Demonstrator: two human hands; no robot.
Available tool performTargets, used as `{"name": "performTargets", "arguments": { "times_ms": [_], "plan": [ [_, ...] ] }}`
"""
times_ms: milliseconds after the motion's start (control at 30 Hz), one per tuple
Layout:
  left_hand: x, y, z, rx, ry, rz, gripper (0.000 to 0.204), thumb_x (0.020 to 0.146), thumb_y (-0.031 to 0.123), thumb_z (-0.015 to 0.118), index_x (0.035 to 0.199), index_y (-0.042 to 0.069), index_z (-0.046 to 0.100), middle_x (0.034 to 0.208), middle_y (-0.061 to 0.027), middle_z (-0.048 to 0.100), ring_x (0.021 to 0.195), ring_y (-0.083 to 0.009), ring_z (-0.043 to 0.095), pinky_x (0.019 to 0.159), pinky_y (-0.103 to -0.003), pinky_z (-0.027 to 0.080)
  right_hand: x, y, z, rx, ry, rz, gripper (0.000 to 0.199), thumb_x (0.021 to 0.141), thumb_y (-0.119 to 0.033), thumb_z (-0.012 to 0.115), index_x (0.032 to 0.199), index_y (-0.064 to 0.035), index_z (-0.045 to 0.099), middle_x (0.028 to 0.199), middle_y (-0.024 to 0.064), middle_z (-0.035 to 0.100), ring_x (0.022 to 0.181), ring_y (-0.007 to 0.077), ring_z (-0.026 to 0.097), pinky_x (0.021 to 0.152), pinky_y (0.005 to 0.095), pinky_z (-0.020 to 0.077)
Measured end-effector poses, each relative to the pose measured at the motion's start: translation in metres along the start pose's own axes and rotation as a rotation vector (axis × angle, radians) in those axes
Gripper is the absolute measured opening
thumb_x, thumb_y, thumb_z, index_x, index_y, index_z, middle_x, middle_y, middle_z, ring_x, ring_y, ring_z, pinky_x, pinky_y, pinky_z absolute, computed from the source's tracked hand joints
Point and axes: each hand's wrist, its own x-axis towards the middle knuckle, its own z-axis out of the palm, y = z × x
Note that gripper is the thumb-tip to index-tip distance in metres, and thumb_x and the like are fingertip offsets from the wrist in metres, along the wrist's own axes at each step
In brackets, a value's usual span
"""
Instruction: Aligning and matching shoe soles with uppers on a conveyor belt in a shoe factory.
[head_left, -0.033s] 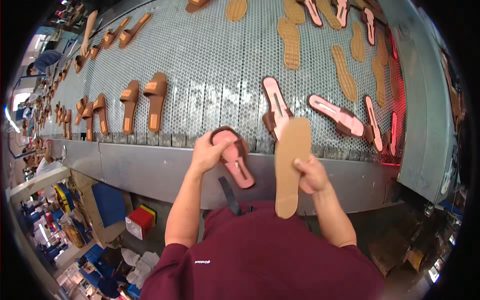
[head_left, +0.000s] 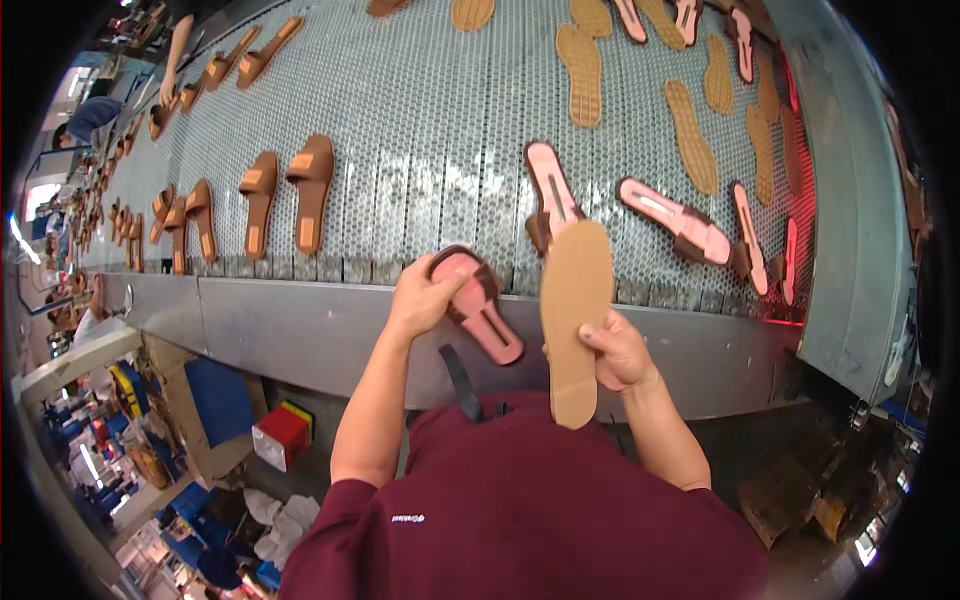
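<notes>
My left hand (head_left: 423,297) grips a sandal upper with a pink underside (head_left: 487,325) and brown strap edges, its thumb pressed on the pink face. The piece hangs tilted over the metal edge of the conveyor. In my right hand (head_left: 622,352) is a tan shoe sole (head_left: 577,310), held nearly upright by its side with the smooth face toward me. Behind that sole lies a pink-bottomed sandal upper (head_left: 550,180), its lower part covered. To the right, another pink-bottomed upper (head_left: 676,220) rests on the mesh belt.
The mesh conveyor belt (head_left: 430,130) carries finished brown slide sandals (head_left: 312,195) on the left and several tan soles (head_left: 690,137) on the right. A metal rail (head_left: 270,315) runs along its near side. A grey machine housing (head_left: 850,220) stands at right. Another person's arm (head_left: 175,60) reaches in at far left.
The upper in my left hand has swung slightly, its narrow end moving right and up. The tan sole in my right hand has shifted slightly up and left. Both grips are the same.
</notes>
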Motion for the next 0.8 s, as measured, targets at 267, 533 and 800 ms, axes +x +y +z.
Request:
{"name": "performTargets", "arguments": {
  "times_ms": [267,533,800],
  "plan": [
    [-0.004,-0.004,0.039,-0.374,-0.156,-0.119,0.037,0.094,0.02,0.069,0.122,-0.002,0.06,0.11,-0.0083,0.068,0.098,-0.0138,0.063,0.086,-0.031,0.053,-0.003,0.002,-0.017,-0.393,0.081,0.04,0.033,0.105,-0.023,0.051,0.13,-0.0013,0.052,0.11,0.0137,0.068,0.095,0.0231,0.07,0.082,0.0363,0.0585],
    [-0.005,-0.017,0.044,-0.54,-0.36,-0.021,0.083,0.077,0.037,0.087,0.139,-0.002,0.048,0.128,-0.0116,0.06,0.118,-0.0198,0.057,0.103,-0.035,0.046,0.019,0.071,-0.039,-0.862,0.191,-0.043,0.028,0.097,-0.023,0.066,0.112,0.0013,0.067,0.099,0.0078,0.074,0.089,0.0095,0.066,0.077,0.0293,0.0534],
    [-0.011,-0.008,0.054,-0.48,-0.35,-0.101,0.067,0.085,0.029,0.08,0.137,-0.001,0.05,0.127,-0.0108,0.062,0.116,-0.0188,0.059,0.101,-0.035,0.048,0.029,0.081,-0.041,-0.904,0.159,-0.011,0.03,0.095,-0.025,0.069,0.109,0.0005,0.069,0.094,0.0091,0.075,0.085,0.0112,0.067,0.076,0.0309,0.0533]
  ]
}}
